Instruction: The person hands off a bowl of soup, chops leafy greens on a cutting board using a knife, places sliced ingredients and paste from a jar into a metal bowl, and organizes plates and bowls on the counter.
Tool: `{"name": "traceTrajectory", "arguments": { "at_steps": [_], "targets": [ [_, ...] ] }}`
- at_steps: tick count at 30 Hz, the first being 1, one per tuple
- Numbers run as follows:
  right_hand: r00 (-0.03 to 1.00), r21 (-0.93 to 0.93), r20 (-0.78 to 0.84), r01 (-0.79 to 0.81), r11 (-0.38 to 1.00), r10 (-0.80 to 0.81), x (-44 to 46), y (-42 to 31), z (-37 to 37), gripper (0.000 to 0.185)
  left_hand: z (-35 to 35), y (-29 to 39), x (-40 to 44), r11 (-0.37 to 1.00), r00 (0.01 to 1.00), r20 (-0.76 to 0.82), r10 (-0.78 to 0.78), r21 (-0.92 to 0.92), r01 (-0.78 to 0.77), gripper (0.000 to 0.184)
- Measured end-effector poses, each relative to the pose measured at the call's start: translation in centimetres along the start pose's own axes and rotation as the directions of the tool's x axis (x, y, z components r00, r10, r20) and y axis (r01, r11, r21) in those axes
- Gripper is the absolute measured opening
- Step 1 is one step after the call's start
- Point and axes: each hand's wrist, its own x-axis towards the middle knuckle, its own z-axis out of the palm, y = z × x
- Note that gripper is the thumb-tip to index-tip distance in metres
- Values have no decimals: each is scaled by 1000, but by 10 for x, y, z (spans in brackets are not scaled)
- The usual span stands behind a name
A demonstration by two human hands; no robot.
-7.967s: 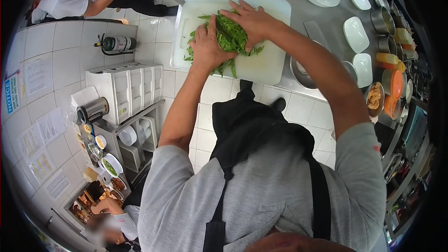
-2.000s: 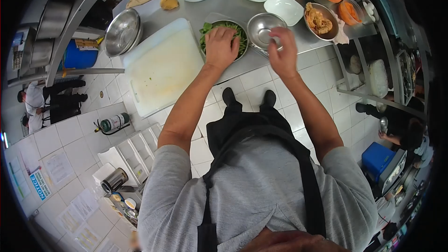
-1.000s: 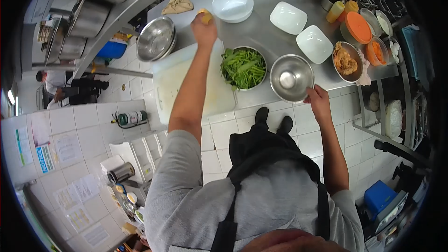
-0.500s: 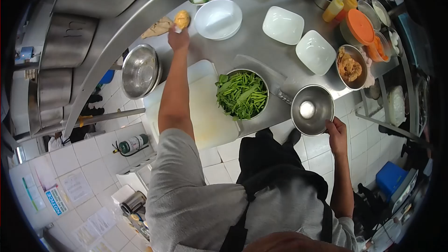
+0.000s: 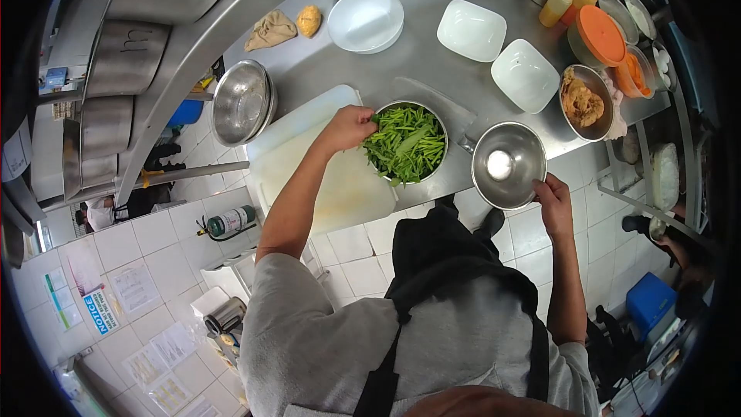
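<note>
My right hand (image 5: 554, 196) clamps the steel bowl's (image 5: 494, 150) near rim, mouth up, at the desk's (image 5: 417, 38) edge. My left hand (image 5: 349, 128), forearm slanting inward, bunches its fingers against the upward-facing round bowl of greens (image 5: 407, 147); its grip I can't tell.

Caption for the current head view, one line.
Left hand at the rim of a bowl of cut greens; right hand grips an empty steel bowl.

Left hand (image 5: 352, 128) touches greens (image 5: 406, 144) while right hand (image 5: 553, 199) holds steel bowl (image 5: 509, 165).
</note>
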Motion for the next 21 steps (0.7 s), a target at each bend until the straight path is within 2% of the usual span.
{"name": "traceTrajectory", "arguments": {
  "at_steps": [3, 4, 5, 8, 11, 13, 14, 17, 21],
  "targets": [
    [1000, 62, -13, -24, 998, 25, 11, -2, 6, 26, -5, 4, -16, 997, 994, -96, -45, -62, 39, 19],
    [1000, 10, 4, 3, 1000, -3, 17, -3, 5, 26, -10, 5, -19, 997, 994, -97, -45, -66, 39, 19],
    [999, -40, 23, 30, 999, -29, 22, -5, 6, 26, -18, 6, -23, 995, 980, -185, -71, -86, 56, 19],
    [998, -21, 39, 41, 999, -40, 28, -17, 16, 26, -52, -12, -29, 986, 923, -371, -98, -165, 38, 18],
    [997, -51, 55, 65, 997, -62, 28, -16, 17, 26, -94, -34, -27, 977, 886, -431, -169, -193, 92, 19],
    [996, -78, 67, 64, 995, -59, 25, -13, 13, 26, -113, -45, -22, 946, 800, -547, -247, -317, 75, 21],
    [995, -105, 85, 61, 993, -52, 23, -9, 10, 28, -119, -47, -20, 948, 803, -546, -239, -311, 71, 21],
    [998, -42, 43, 45, 998, -44, 17, 0, 7, 27, -131, -45, -13, 888, 766, -539, -351, -452, 88, 22],
    [999, -28, 31, 16, 999, -15, 14, 15, -5, 27, -130, -35, -6, 915, 774, -551, -314, -394, 91, 24]
  ]
}}
